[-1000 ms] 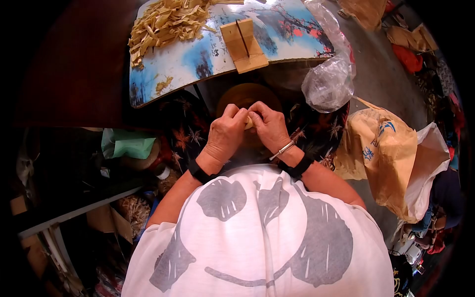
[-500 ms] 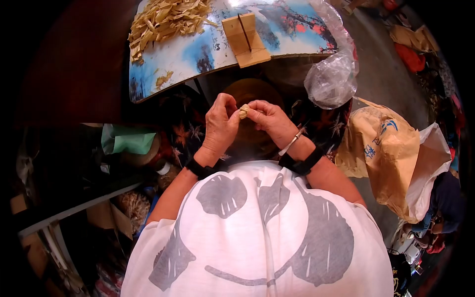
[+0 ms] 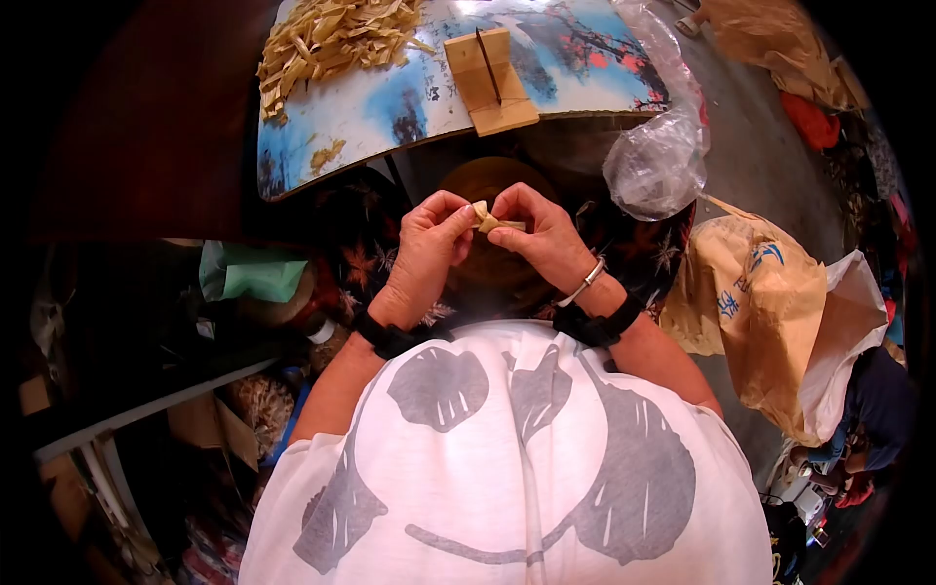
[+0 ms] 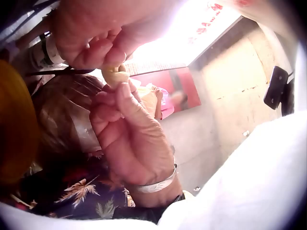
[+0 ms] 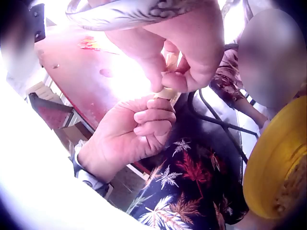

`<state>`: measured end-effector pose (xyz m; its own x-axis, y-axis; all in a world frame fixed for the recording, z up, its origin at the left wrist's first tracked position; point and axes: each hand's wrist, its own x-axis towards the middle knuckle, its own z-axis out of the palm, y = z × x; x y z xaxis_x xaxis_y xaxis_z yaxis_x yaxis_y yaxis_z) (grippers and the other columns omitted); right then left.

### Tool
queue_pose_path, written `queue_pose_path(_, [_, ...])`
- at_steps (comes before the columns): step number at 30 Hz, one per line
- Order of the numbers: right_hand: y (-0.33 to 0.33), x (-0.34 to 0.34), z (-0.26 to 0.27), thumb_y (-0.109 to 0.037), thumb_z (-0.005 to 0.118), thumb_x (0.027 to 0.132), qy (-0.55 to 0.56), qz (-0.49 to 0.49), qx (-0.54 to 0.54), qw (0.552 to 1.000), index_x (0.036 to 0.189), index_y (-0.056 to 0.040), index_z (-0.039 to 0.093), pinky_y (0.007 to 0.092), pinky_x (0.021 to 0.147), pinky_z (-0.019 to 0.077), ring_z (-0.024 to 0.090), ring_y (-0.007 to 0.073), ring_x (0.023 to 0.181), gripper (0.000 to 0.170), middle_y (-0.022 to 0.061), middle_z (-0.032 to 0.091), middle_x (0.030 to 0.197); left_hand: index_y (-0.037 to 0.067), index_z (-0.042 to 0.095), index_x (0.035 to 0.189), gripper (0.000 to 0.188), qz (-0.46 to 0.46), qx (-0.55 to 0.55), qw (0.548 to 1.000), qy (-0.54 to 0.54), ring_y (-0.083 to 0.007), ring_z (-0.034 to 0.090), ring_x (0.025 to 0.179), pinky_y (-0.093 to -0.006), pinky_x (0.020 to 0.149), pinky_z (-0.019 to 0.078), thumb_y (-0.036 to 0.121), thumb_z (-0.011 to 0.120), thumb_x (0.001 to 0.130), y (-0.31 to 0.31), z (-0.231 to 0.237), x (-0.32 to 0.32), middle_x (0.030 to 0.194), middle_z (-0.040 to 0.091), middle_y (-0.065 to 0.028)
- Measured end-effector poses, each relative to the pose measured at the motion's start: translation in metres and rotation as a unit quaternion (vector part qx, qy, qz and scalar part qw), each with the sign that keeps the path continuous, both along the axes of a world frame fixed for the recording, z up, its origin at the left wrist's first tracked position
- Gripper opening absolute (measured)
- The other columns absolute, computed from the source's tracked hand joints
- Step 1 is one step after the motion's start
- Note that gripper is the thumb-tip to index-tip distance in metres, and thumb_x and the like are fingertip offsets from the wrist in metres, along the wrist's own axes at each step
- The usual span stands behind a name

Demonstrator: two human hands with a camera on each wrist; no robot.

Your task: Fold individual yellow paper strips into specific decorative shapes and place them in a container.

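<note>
Folded strip (image 3: 485, 218), pale and small, and it's right there between the two hands in the head view! The left hand (image 3: 424, 244) has its end nearest that side, thumb and finger closed in a pinch; the right hand (image 3: 548, 244) pinches the other side, thumb below, finger above, with a narrow end running out between them. Beyond the hands, on the printed tabletop (image 3: 390, 117), sits the wooden stand (image 3: 490, 88) with its upright dark blade, and a heap of pale strips (image 3: 336, 44) lies to its left.

Over to the left wrist view: the left hand comes in from above, fingers curled and tips on the folded strip, while the right hand meets it from below, thumb right up against it. Nothing between hand and strip on either side!

And the right wrist view: the right hand on top, fingertips bunched on the folded strip; the left hand just underneath, fingers curled in, gripping its lower part. The yellow bowl (image 5: 261, 184) stands off to the side, pale bits inside.
</note>
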<state>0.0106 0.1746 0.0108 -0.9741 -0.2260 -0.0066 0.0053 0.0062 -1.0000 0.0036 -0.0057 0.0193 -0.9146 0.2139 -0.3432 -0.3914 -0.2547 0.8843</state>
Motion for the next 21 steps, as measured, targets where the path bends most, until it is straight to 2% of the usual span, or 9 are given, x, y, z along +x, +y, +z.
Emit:
queue_pose_path(2, [0.003,0.004,0.013,0.003,0.073,0.077,0.124,-0.014,0.151,0.981,0.091,-0.0043,0.058,0.0229,0.068,0.0481,0.056,0.0115,0.079,0.021,0.0018,0.057,0.086,0.007,0.061,0.093,0.006,0.014,0.033,0.999,-0.040,-0.0050,0.047,0.053,-0.0178,0.046,0.0343,0.012,0.063,0.095,-0.002,0.000,0.001,0.070,0.057,0.0007])
queue_pose_path(5, [0.012,0.000,0.011,0.006,0.071,0.071,0.413,-0.034,0.317,0.853,0.090,-0.0029,0.061,0.0278,0.069,0.0506,0.059,0.0225,0.081,0.023,0.0080,0.057,0.087,0.005,0.060,0.093,0.005,0.046,0.093,0.991,-0.090,-0.0061,0.047,0.051,-0.0193,0.045,0.0342,0.009,0.062,0.094,-0.014,-0.002,-0.003,0.068,0.055,0.0001])
queue_pose_path(6, [0.013,0.002,0.015,0.007,0.069,0.069,0.421,-0.017,0.327,0.846,0.091,-0.0027,0.061,0.0322,0.069,0.0519,0.059,0.0299,0.083,0.025,0.0100,0.059,0.090,0.005,0.059,0.092,0.004,0.058,0.115,0.986,-0.104,-0.0065,0.047,0.051,-0.0199,0.044,0.0346,0.008,0.062,0.094,-0.018,-0.003,-0.004,0.068,0.055,-0.0001])
queue_pose_path(9, [0.014,0.005,0.013,-0.003,0.069,0.071,0.487,-0.011,0.363,0.794,0.089,-0.0060,0.063,0.0332,0.071,0.0515,0.059,0.0243,0.085,0.019,0.0072,0.061,0.092,0.003,0.058,0.093,0.004,0.067,0.168,0.974,-0.133,-0.0072,0.046,0.049,-0.0206,0.043,0.0335,0.006,0.061,0.093,-0.019,-0.005,-0.005,0.067,0.054,-0.0005])
queue_pose_path(12, [0.017,0.009,0.004,-0.009,0.072,0.076,0.367,0.038,0.335,0.867,0.092,-0.0060,0.064,0.0327,0.071,0.0513,0.060,0.0240,0.087,0.018,0.0082,0.062,0.094,0.006,0.059,0.092,0.007,0.061,0.110,0.986,-0.110,-0.0059,0.044,0.050,-0.0178,0.045,0.0317,0.011,0.063,0.093,-0.018,-0.007,-0.005,0.070,0.054,-0.0001])
queue_pose_path(15, [0.015,0.005,0.007,-0.017,0.076,0.077,0.225,-0.055,0.228,0.946,0.094,-0.0057,0.066,0.0321,0.071,0.0510,0.060,0.0244,0.089,0.023,0.0085,0.063,0.094,0.004,0.059,0.093,0.006,0.024,0.062,0.995,-0.079,-0.0067,0.045,0.049,-0.0207,0.043,0.0337,0.009,0.063,0.093,-0.014,-0.003,-0.005,0.069,0.055,-0.0008])
queue_pose_path(18, [0.005,-0.001,0.002,-0.014,0.078,0.078,0.169,-0.005,0.218,0.961,0.100,-0.0051,0.065,0.0295,0.069,0.0512,0.062,0.0215,0.077,0.027,0.0062,0.063,0.084,0.003,0.061,0.096,0.010,-0.045,0.010,0.998,-0.041,-0.0062,0.048,0.054,-0.0205,0.048,0.0382,0.013,0.064,0.094,-0.009,0.000,-0.007,0.074,0.056,-0.0008])
queue_pose_path(20, [0.001,-0.002,0.000,-0.010,0.075,0.082,0.130,0.017,0.217,0.967,0.103,-0.0038,0.063,0.0252,0.067,0.0516,0.062,0.0138,0.071,0.025,0.0038,0.064,0.084,0.002,0.062,0.102,0.014,0.002,0.042,0.999,-0.006,-0.0059,0.052,0.060,-0.0197,0.054,0.0420,0.015,0.063,0.095,-0.004,0.000,-0.008,0.081,0.060,-0.0012])
queue_pose_path(21, [0.000,-0.004,-0.002,-0.009,0.074,0.083,0.069,0.001,0.129,0.989,0.101,-0.0034,0.063,0.0251,0.065,0.0520,0.063,0.0128,0.071,0.023,0.0044,0.065,0.083,0.002,0.062,0.104,0.017,0.026,0.057,0.998,0.011,-0.0058,0.054,0.064,-0.0193,0.057,0.0438,0.016,0.063,0.095,-0.001,0.001,-0.008,0.084,0.062,-0.0014])
